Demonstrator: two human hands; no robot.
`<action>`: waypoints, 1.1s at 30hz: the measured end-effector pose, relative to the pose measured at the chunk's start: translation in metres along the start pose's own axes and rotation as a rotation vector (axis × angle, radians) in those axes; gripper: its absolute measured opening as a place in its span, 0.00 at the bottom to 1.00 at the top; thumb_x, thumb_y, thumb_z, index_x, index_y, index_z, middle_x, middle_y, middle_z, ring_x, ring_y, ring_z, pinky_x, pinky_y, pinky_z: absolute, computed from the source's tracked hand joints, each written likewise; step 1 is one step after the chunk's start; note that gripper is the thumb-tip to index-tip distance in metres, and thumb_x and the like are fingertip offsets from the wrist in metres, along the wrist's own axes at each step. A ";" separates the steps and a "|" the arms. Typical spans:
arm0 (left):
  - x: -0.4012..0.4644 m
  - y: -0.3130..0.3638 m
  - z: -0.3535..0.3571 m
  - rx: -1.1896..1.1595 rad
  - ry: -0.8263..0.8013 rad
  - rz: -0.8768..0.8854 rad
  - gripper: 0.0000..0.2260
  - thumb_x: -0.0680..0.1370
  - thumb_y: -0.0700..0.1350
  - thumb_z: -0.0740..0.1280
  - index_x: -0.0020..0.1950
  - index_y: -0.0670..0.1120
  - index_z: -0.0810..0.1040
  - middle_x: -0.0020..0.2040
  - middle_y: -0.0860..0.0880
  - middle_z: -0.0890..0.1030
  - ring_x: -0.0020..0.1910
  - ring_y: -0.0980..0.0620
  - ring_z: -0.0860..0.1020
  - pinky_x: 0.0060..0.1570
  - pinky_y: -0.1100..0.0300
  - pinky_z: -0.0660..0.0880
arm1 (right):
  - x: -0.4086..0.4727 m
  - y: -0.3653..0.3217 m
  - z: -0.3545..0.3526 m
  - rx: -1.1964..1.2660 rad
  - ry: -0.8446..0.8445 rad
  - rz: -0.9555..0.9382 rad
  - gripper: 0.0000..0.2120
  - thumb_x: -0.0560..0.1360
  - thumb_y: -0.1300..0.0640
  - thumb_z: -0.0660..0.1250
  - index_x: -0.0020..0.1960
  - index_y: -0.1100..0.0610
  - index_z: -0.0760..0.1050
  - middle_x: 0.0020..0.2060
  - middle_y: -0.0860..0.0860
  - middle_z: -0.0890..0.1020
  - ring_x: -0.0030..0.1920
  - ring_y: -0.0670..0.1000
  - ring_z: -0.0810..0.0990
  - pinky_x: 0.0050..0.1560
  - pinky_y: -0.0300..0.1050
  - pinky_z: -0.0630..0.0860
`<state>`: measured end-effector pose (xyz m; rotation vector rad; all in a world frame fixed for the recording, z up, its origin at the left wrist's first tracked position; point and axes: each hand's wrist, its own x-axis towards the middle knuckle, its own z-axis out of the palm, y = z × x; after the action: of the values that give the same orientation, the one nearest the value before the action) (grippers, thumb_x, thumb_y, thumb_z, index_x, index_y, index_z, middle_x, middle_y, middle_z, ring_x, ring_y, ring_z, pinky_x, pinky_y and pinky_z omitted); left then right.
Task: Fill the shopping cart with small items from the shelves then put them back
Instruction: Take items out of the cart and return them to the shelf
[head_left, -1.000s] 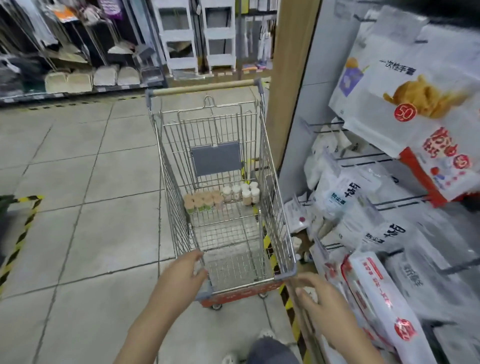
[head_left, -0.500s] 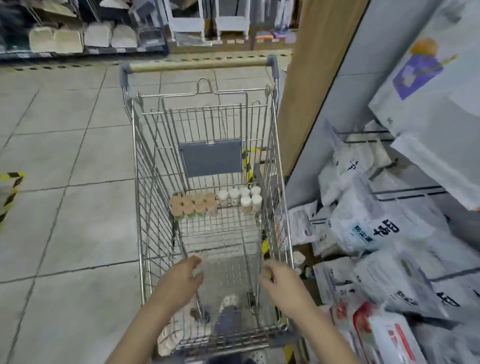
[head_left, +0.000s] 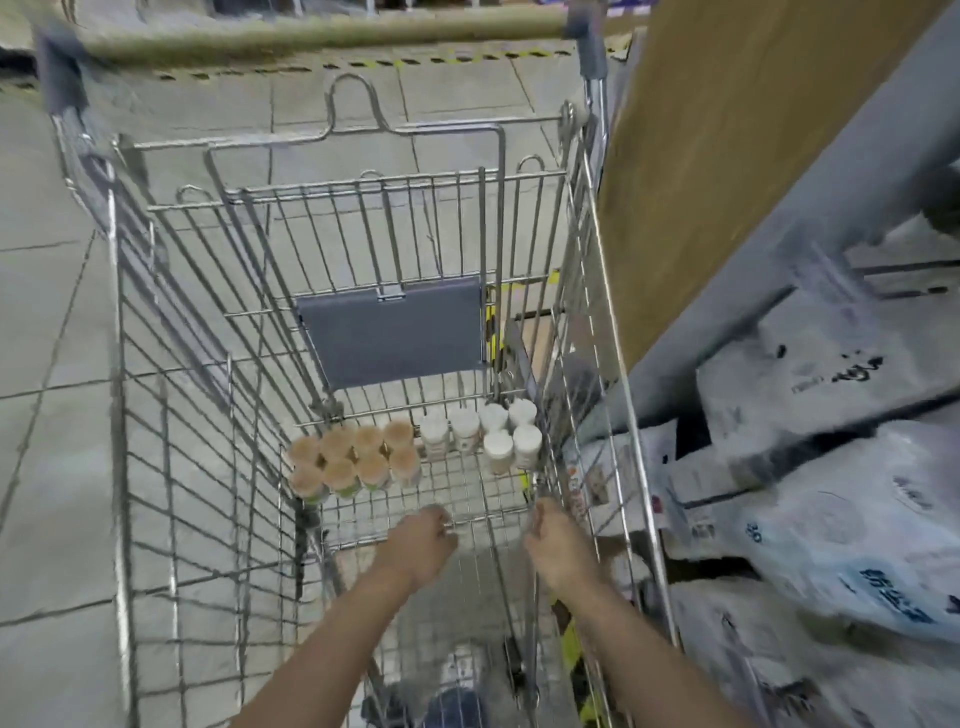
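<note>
Both forearms reach down into the wire shopping cart (head_left: 171, 467) from the near edge. The left hand (head_left: 418, 545) hangs knuckles-up above the cart floor with its fingers bent downward; whether it holds anything cannot be told through the blur. The right hand (head_left: 558, 540) is close to the cart's right wall, fingers curled, and its grip is equally unclear. Just beyond the hands, on the cart floor, stand 8 tan-topped jars (head_left: 353, 460) in 2 rows at the left, and beside them 6 white-capped bottles (head_left: 483, 434) toward the right wall. Behind these hangs a grey flap (head_left: 392, 332) on the folding seat panel. Farther off is the cart's handle bar (head_left: 311, 36). White packaged goods (head_left: 810, 519) fill the shelves at right.
</note>
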<state>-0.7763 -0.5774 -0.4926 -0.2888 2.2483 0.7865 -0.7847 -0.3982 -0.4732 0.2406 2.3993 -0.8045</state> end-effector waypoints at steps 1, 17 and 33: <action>0.015 0.005 0.001 -0.036 0.011 -0.001 0.17 0.80 0.46 0.60 0.68 0.43 0.70 0.58 0.46 0.78 0.49 0.50 0.75 0.46 0.61 0.71 | 0.014 0.002 0.004 -0.008 0.023 0.002 0.12 0.78 0.57 0.62 0.60 0.56 0.69 0.45 0.54 0.80 0.44 0.55 0.80 0.44 0.47 0.77; 0.152 0.034 0.026 -0.158 0.207 0.161 0.23 0.77 0.51 0.67 0.70 0.49 0.66 0.66 0.49 0.75 0.63 0.48 0.73 0.53 0.59 0.69 | 0.140 0.013 0.044 0.078 0.283 -0.059 0.28 0.76 0.65 0.61 0.74 0.56 0.59 0.69 0.55 0.66 0.66 0.54 0.70 0.62 0.47 0.71; 0.152 0.000 0.031 -0.188 0.462 0.228 0.24 0.72 0.51 0.73 0.66 0.51 0.73 0.61 0.51 0.77 0.57 0.51 0.76 0.52 0.57 0.74 | 0.160 0.013 0.055 -0.270 0.335 0.036 0.27 0.77 0.61 0.64 0.73 0.53 0.58 0.64 0.52 0.70 0.63 0.53 0.73 0.55 0.43 0.73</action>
<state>-0.8669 -0.5543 -0.6164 -0.3335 2.6753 1.1502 -0.8834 -0.4235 -0.6093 0.3292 2.7740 -0.4412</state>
